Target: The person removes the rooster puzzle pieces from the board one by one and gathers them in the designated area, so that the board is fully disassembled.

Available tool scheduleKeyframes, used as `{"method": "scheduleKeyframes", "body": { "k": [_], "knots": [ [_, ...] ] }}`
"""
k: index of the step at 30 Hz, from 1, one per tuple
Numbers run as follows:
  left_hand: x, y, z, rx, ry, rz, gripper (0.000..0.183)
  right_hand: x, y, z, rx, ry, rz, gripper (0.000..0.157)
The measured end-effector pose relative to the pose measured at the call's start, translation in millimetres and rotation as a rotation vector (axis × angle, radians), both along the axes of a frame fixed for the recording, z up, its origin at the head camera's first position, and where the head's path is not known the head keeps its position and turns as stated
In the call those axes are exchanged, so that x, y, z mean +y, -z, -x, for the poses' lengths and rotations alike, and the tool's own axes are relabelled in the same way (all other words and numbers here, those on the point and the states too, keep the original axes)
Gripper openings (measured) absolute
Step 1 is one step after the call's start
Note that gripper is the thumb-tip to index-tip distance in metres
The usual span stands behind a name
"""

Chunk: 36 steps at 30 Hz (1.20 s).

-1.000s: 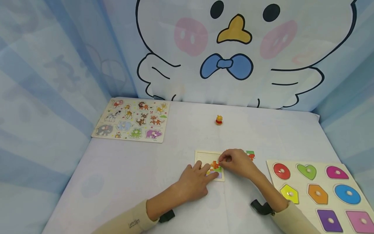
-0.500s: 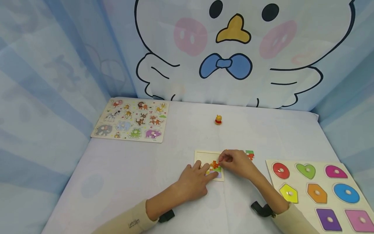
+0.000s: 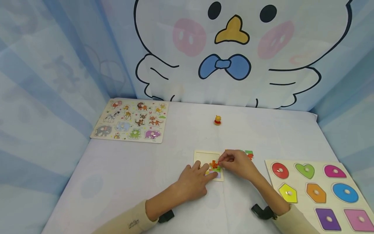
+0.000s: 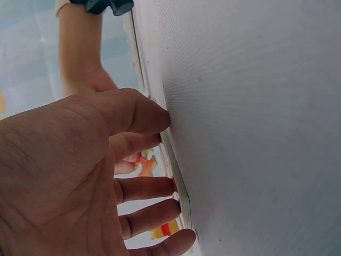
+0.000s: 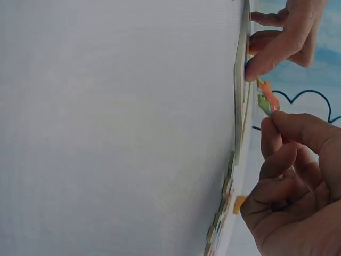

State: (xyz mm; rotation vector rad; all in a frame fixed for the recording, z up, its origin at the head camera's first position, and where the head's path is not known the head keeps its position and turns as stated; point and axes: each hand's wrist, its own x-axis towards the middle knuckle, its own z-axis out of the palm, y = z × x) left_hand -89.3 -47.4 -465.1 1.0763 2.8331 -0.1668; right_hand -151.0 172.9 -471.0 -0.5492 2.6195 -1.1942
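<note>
Orange and green, the puzzle piece (image 5: 269, 97) tilts in the pinch of the right hand (image 3: 238, 163) near the right edge of the tray (image 3: 205, 156), where the left hand (image 3: 193, 183) rests outspread, so this looks like fitting, calling for levelling and alignment (before any pressing).

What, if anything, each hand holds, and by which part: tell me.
The right hand pinches an orange-and-green jigsaw piece by one edge, between thumb and finger. The left hand grips nothing and rests on the jigsaw tray.
</note>
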Motion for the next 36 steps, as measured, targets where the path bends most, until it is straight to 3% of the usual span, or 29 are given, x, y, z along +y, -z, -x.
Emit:
{"method": "scheduleKeyframes", "body": {
  "k": [5, 12, 19, 25, 36],
  "knots": [
    [1, -0.1, 0.4, -0.027, -0.011, 0.004, 0.058, 11, -12.9, 1.7, -0.026, 0.047, 0.013, 0.003],
    [1, 1.0, -0.2, -0.034, -0.01, -0.016, 0.058, 63, -26.8, 5.9, -0.109, 0.116, 0.006, 0.008],
    [0, 0.2, -0.8, -0.024, 0.0, -0.025, 0.058, 108, -28.9, 0.6, -0.168, 0.163, -0.1, 0.015],
    [-1, 0.8, -0.7, -0.005, -0.001, -0.042, 0.057, 119, -19.9, 1.7, -0.2, 0.175, -0.141, 0.015],
    [-1, 2.3, 0.3, -0.011, 0.002, -0.047, 0.057, 117, -8.3, 2.2, -0.115, 0.172, -0.208, 0.01]
  ]
}}
